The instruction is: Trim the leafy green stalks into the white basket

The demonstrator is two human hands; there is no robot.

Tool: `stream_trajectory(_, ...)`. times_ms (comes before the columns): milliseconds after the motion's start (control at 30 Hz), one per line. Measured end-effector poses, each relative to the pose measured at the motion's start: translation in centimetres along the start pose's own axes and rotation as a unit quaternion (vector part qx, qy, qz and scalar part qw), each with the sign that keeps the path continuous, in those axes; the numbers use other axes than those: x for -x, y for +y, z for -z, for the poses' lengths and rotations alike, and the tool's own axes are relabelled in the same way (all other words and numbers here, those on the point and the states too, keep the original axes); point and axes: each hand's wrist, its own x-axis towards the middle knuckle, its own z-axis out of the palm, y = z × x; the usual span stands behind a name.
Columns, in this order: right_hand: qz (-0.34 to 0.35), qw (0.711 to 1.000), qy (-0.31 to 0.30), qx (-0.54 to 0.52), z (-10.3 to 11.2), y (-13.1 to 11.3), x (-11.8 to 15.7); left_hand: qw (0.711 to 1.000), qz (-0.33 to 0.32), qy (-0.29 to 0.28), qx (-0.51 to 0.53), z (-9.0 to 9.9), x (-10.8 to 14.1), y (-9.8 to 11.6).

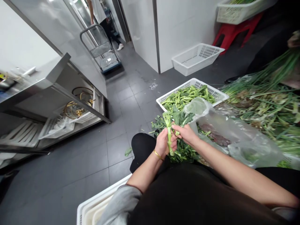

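A pale green leafy stalk (pixel 169 137) stands nearly upright in my left hand (pixel 165 142), whose fingers are wrapped round it. Close beside it on the right, my right hand (pixel 185 132) has its fingers pinched on green leaves (pixel 179 118) at the stalk's upper part. A yellow bracelet circles my left wrist. Loose leafy greens (pixel 185 151) lie below and around both hands. Just beyond them, a white basket (pixel 220 95) holds many trimmed green stems (pixel 187 97). Clear plastic bags (pixel 225 125) lie to the right of my right hand.
Long green onions (pixel 264 103) are heaped at the right, near another person's hand (pixel 294 40). An empty white basket (pixel 197 59) rests by the wall, beside a red stool (pixel 236 29). A person stands behind a trolley (pixel 100 50). Steel shelving (pixel 79 103) is at the left.
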Motion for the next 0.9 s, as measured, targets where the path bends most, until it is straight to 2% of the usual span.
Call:
stream_trajectory(67, -0.027, 0.999, -0.016, -0.029, 0.1, -0.1, 0.4, 0.999, 0.021, -0.025, 0.016, 0.3, 0.2, 0.3)
stream_trajectory(133, -0.024, 0.999, -0.028, -0.008, 0.4, -0.4, 0.4, 0.999, 0.018, -0.030, 0.019, 0.7, 0.2, 0.5)
stream_trajectory(200, 0.014, 0.996, -0.046, 0.080, 0.5, -0.7, 0.2, 1.000, -0.001, -0.015, 0.001, 0.9, 0.1, 0.6)
stream_trajectory(267, 0.075, 0.972, -0.045, 0.219, 0.4, -1.0, -0.1, 0.999, -0.024, 0.016, -0.026, 0.9, -0.1, 0.5)
stream_trajectory(333, 0.143, 0.916, -0.016, 0.375, 0.2, -1.3, -0.2, 0.997, -0.027, 0.058, -0.032, 0.8, -0.3, 0.3)
stream_trajectory(400, 0.216, 0.833, 0.005, 0.509, 0.2, -1.6, -0.1, 0.995, -0.003, 0.103, -0.010, 0.7, -0.4, 0.0)
stream_trajectory(467, 0.285, 0.755, -0.020, 0.591, 0.3, -1.8, 0.4, 0.990, 0.025, 0.135, 0.009, 0.6, -0.6, -0.4)
stream_trajectory(533, 0.339, 0.705, -0.052, 0.621, 0.7, -1.8, 0.8, 0.987, 0.038, 0.156, 0.016, 0.7, -0.8, -1.0)
stream_trajectory(567, 0.350, 0.693, -0.058, 0.627, 0.8, -1.7, 1.0, 0.986, 0.050, 0.160, 0.023, 0.8, -1.0, -1.4)
stream_trajectory(633, 0.329, 0.691, -0.047, 0.641, 0.9, -1.2, 1.4, 0.982, 0.080, 0.164, 0.045, 1.3, -1.4, -1.7)
stream_trajectory(700, 0.281, 0.714, -0.036, 0.640, 0.6, -0.2, 1.9, 0.978, 0.074, 0.185, 0.064, 1.9, -1.7, -1.3)
stream_trajectory(733, 0.259, 0.732, -0.046, 0.629, 0.4, 0.5, 2.2, 0.975, 0.046, 0.209, 0.067, 2.4, -1.9, -0.6)
stream_trajectory(800, 0.215, 0.760, -0.090, 0.606, 0.1, 2.0, 2.9, 0.968, -0.016, 0.243, 0.059, 3.4, -2.0, 1.4)
stream_trajectory(833, 0.182, 0.763, -0.119, 0.609, 0.1, 2.8, 3.2, 0.968, -0.033, 0.241, 0.053, 3.9, -1.9, 2.6)
stream_trajectory(900, 0.102, 0.743, -0.174, 0.638, 0.4, 4.1, 3.4, 0.978, -0.034, 0.202, 0.037, 4.6, -1.5, 4.7)
